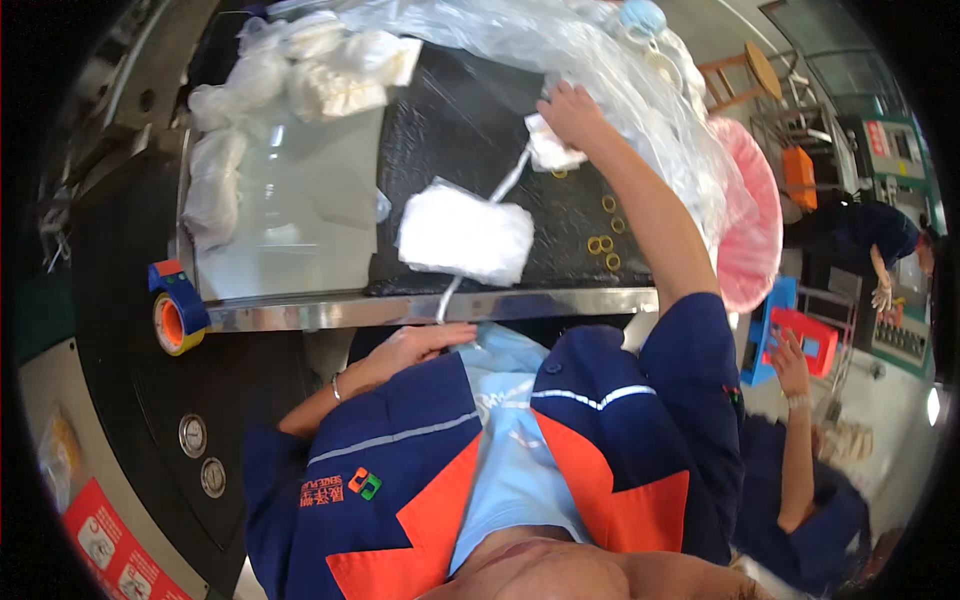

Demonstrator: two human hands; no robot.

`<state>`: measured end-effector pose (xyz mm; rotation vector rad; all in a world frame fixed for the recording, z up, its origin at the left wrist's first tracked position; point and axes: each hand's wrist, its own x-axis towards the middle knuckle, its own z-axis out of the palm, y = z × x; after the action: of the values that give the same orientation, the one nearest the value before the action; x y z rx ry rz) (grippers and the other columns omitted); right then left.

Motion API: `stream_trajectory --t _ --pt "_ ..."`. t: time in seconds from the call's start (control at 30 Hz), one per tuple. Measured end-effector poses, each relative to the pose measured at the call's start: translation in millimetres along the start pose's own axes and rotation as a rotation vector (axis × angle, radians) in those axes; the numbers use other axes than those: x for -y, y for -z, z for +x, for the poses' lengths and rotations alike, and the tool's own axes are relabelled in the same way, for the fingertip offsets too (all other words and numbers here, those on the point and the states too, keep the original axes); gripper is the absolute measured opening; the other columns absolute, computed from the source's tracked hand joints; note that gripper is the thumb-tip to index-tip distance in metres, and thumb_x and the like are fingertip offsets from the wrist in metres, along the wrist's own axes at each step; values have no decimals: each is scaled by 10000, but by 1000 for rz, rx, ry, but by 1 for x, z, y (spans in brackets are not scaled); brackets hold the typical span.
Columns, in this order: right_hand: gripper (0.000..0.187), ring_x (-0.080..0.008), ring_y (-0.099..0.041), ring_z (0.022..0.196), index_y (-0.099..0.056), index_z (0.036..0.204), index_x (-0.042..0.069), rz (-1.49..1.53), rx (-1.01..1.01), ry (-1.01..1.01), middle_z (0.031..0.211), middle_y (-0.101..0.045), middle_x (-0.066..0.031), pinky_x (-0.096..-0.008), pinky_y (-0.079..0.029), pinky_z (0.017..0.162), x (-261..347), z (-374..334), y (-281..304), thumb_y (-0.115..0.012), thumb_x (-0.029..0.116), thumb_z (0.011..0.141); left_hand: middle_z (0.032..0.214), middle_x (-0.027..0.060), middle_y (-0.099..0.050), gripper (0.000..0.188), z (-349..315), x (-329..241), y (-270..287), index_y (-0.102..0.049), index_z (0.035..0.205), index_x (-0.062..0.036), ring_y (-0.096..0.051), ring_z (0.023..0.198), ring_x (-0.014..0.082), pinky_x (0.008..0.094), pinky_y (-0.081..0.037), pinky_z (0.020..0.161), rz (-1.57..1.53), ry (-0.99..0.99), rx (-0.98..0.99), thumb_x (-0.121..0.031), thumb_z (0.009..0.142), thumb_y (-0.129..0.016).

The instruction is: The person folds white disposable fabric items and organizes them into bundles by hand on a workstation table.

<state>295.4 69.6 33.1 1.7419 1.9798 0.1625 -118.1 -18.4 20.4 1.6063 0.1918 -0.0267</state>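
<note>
At the near table edge, my left hand [425,343] lies palm down with its fingers stretched out. A white cord or strip [449,296] runs down beside it from a white plastic-wrapped bundle [465,237] on the black mat [450,120]. Another white strip [511,176] joins that bundle's far side to a small white packet [548,143]. My right hand [575,117] reaches across to this packet, its fingers curled at the edge of a clear plastic sheet [640,135]. What they grip is hidden. Several yellow rings [617,225] lie near my right forearm.
White plastic-wrapped bundles [335,85] line the table's far left. A tape dispenser [178,307] hangs at the left corner. A pink-covered round container [750,215] stands at the right, near blue and red bins [810,340]. Two other people [800,480] are at the right.
</note>
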Motion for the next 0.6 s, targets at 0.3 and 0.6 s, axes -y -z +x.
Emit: stream_trajectory --t 0.3,0.6 --pt "377 -332 -614 903 -517 1002 65 519 -264 -220 897 -649 -135 -411 -459 811 -9 -92 9 -743 149 713 1130 172 -658 298 -20 -39 14 -665 1067 2 -643 1047 314 363 -548 844 618 -391 -272 -5 772 -622" --pt "478 -104 -608 890 -516 1141 19 1690 -334 -367 973 -657 -62 -252 -493 780 54 -159 56 -777 51 742 1086 139 -656 311 75 -76 70 -553 1219 2 -643 950 185 300 -492 857 84 -298 -754 -24 909 -562"
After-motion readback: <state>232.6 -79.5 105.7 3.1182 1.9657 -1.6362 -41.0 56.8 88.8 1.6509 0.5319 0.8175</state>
